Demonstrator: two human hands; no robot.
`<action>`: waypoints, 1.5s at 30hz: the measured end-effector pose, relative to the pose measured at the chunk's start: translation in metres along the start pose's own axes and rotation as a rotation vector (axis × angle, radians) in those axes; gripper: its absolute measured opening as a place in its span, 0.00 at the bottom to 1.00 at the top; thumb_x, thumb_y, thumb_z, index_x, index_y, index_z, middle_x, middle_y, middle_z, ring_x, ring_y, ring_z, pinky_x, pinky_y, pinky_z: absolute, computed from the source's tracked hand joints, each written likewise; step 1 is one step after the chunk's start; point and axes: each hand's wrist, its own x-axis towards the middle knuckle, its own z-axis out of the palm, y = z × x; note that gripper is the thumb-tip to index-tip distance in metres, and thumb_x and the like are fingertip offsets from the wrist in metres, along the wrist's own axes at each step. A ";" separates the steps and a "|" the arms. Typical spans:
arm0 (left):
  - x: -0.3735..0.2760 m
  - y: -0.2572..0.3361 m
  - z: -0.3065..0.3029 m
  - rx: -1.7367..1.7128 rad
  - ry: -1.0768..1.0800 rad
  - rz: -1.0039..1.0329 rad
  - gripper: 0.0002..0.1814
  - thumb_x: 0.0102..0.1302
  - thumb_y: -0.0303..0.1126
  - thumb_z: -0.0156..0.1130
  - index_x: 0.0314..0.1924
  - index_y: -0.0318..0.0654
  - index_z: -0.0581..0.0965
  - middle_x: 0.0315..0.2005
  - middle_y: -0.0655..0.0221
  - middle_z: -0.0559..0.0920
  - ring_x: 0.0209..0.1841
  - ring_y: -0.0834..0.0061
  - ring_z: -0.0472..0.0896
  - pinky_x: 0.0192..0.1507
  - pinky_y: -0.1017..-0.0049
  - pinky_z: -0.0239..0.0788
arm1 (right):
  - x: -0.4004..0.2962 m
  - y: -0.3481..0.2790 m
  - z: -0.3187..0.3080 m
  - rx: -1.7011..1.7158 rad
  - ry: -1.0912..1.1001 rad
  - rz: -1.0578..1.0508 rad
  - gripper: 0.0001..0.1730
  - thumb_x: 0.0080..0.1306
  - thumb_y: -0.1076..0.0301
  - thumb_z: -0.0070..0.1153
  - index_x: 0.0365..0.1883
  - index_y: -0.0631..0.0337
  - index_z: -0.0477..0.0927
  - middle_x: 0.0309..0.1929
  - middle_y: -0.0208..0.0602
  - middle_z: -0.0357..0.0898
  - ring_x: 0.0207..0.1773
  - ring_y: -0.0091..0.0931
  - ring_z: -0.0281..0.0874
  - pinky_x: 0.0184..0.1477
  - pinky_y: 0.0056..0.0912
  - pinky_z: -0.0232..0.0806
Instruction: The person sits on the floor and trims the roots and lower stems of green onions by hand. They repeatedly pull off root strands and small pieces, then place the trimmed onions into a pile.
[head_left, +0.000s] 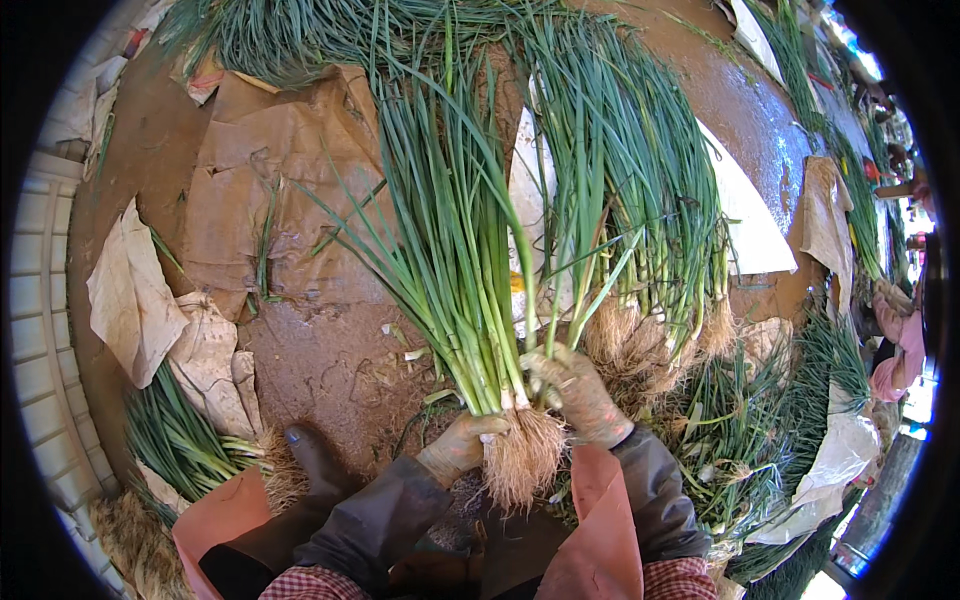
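My gloved left hand (459, 448) is closed around a bunch of green onions (465, 300) just above its roots. The pale, stringy roots (523, 459) hang down between my two hands, and the long leaves point away from me. On the bunch's right side, my gloved right hand (581, 394) holds a few more green onion stalks (576, 334) by their lower ends. Its fingertips are close to the bunch; whether they touch it is unclear. Just beyond that hand lies a pile of green onions (645, 195), roots toward me.
Leaf scraps (720, 450) are heaped at my right. More green onions (187, 439) lie at my left beside my boot (319, 457). A brown sheet (285, 195) covers part of the wet floor. White plastic crates (41, 360) line the left side. Another person's arm (900, 360) shows at far right.
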 end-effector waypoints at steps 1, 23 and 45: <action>0.001 -0.001 0.000 0.008 -0.007 -0.012 0.35 0.51 0.30 0.66 0.61 0.33 0.69 0.55 0.62 0.75 0.57 0.67 0.74 0.62 0.65 0.61 | 0.003 0.013 0.002 -0.029 0.012 -0.036 0.14 0.66 0.58 0.56 0.41 0.60 0.78 0.27 0.19 0.70 0.25 0.12 0.61 0.26 0.15 0.52; -0.014 0.009 0.003 -0.066 -0.148 0.115 0.42 0.49 0.44 0.64 0.62 0.32 0.63 0.59 0.55 0.70 0.62 0.59 0.69 0.66 0.59 0.58 | 0.021 0.026 -0.038 0.034 0.445 -0.159 0.23 0.66 0.76 0.50 0.61 0.60 0.68 0.35 0.36 0.77 0.30 0.20 0.74 0.25 0.15 0.69; -0.018 -0.013 -0.010 -0.333 -0.188 0.113 0.31 0.55 0.39 0.61 0.57 0.30 0.70 0.50 0.51 0.76 0.48 0.59 0.77 0.51 0.59 0.73 | -0.029 0.063 -0.026 -0.166 -0.253 -0.025 0.08 0.69 0.64 0.52 0.34 0.59 0.74 0.29 0.31 0.79 0.28 0.23 0.77 0.34 0.26 0.73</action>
